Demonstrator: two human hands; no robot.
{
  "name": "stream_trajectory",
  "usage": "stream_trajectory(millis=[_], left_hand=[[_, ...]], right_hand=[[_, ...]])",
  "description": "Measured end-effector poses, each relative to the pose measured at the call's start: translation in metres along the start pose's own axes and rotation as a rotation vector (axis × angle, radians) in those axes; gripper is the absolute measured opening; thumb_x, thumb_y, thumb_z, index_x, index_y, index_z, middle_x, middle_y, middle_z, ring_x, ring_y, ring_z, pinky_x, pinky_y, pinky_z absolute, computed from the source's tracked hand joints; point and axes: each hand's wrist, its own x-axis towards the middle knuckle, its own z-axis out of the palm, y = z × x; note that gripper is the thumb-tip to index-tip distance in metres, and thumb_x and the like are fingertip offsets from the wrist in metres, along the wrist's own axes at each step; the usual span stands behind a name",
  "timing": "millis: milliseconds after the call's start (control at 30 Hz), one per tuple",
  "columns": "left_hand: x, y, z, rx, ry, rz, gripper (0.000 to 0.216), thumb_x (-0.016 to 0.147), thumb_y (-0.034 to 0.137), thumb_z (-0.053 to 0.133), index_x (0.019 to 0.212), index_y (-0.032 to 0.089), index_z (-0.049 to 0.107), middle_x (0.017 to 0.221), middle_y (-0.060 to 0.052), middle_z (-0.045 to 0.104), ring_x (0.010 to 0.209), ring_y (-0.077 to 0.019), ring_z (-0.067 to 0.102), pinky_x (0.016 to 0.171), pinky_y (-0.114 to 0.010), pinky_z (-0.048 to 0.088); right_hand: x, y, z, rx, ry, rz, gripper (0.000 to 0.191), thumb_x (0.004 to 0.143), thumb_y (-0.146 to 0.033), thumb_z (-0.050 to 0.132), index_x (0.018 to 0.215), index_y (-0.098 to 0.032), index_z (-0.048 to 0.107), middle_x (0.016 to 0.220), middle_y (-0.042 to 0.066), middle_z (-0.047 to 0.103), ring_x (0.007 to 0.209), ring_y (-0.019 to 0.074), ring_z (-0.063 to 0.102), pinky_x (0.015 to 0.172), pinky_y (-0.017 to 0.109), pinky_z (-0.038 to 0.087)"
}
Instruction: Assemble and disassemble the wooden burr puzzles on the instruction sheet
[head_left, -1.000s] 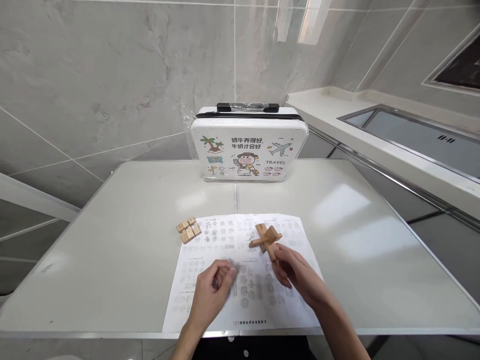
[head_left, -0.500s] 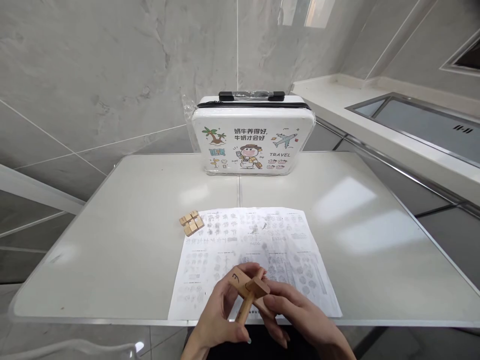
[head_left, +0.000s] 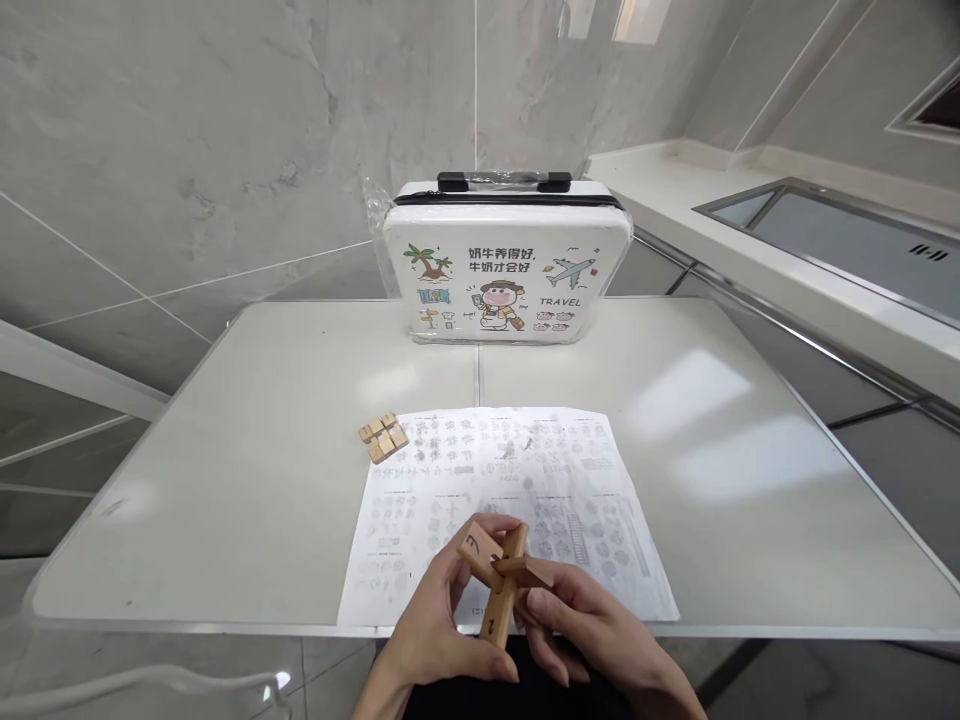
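A wooden cross-shaped puzzle (head_left: 501, 572) of interlocked bars is held up over the near table edge. My left hand (head_left: 435, 625) grips it from the left, fingers curled round a bar marked with a dark figure. My right hand (head_left: 592, 630) pinches it from the right and below. Under them lies a printed instruction sheet (head_left: 570, 480) covered with small diagrams. A small block of wooden pieces (head_left: 382, 438) rests on the table at the sheet's far left corner, apart from both hands.
The white table (head_left: 262, 420) has a seam down its middle. A small white suitcase (head_left: 510, 265) with cartoon prints stands upright at the far edge against the tiled wall. A white counter with a steel sink (head_left: 840, 245) runs along the right.
The right hand lifted the puzzle off the sheet and drew it toward me. The left hand joined and took hold. Between the last two frames the puzzle tilted slightly.
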Motion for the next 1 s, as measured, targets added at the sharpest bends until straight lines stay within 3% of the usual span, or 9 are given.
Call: stream_trajectory(millis=[133,267,367,567,700,833,1000], left_hand=[[-0.001,0.001,-0.002,0.029,-0.025,-0.005,0.104,0.056,0.066,0.099,0.146,0.029,0.062,0.152,-0.016,0.053,0.141,-0.045,0.052,0.121,-0.059,0.04],[0.0,0.005,-0.003,0.056,-0.043,0.004,0.097,0.059,0.056,0.101,0.144,0.029,0.063,0.158,-0.016,0.05,0.149,-0.0466,0.045,0.125,-0.063,0.034],[0.001,0.009,-0.002,0.096,-0.027,-0.014,0.096,0.063,0.05,0.101,0.148,0.031,0.061,0.164,-0.014,0.046,0.153,-0.0459,0.042,0.127,-0.063,0.032],[0.008,0.015,-0.001,0.102,0.06,0.02,0.118,0.07,0.053,0.098,0.166,0.041,0.031,0.175,-0.012,0.031,0.161,-0.0402,0.032,0.131,-0.059,0.027],[0.014,0.016,-0.006,0.089,0.14,-0.055,0.12,0.073,0.053,0.096,0.168,0.038,0.024,0.167,-0.016,0.044,0.156,-0.0403,0.041,0.129,-0.063,0.027],[0.016,0.022,-0.006,0.116,0.148,-0.195,0.116,0.073,0.038,0.096,0.167,0.035,0.03,0.152,-0.016,0.06,0.15,-0.0409,0.048,0.126,-0.065,0.029],[0.016,0.021,0.001,0.061,0.179,-0.202,0.108,0.075,0.033,0.093,0.165,0.036,0.033,0.148,-0.015,0.063,0.143,-0.0391,0.057,0.122,-0.063,0.037]], right_hand=[[0.002,0.006,0.001,0.015,0.049,-0.042,0.049,0.101,-0.067,0.062,0.097,-0.018,0.057,0.05,-0.009,0.052,0.032,0.0051,0.033,0.036,0.019,0.025],[0.002,0.011,0.003,0.016,0.121,-0.076,0.052,0.101,-0.067,0.062,0.11,-0.015,0.063,0.051,-0.008,0.053,0.033,0.0068,0.038,0.036,0.019,0.028],[0.002,0.008,0.005,-0.024,0.205,-0.089,0.05,0.103,-0.066,0.059,0.105,-0.017,0.063,0.052,-0.007,0.053,0.037,0.0073,0.039,0.042,0.02,0.031],[0.003,0.002,0.006,-0.202,0.376,-0.134,0.048,0.107,-0.067,0.052,0.094,-0.021,0.058,0.062,-0.004,0.058,0.05,0.0105,0.047,0.053,0.025,0.037],[0.006,0.004,0.007,-0.319,0.418,-0.174,0.047,0.109,-0.065,0.047,0.096,-0.022,0.058,0.066,-0.002,0.06,0.055,0.0128,0.048,0.057,0.028,0.037],[0.007,0.005,0.009,-0.422,0.408,-0.212,0.041,0.112,-0.057,0.043,0.098,-0.022,0.059,0.068,-0.002,0.062,0.057,0.014,0.052,0.06,0.028,0.039],[0.009,0.008,0.011,-0.535,0.389,-0.203,0.034,0.114,-0.049,0.041,0.096,-0.023,0.055,0.072,-0.001,0.062,0.062,0.0156,0.055,0.062,0.029,0.041]])
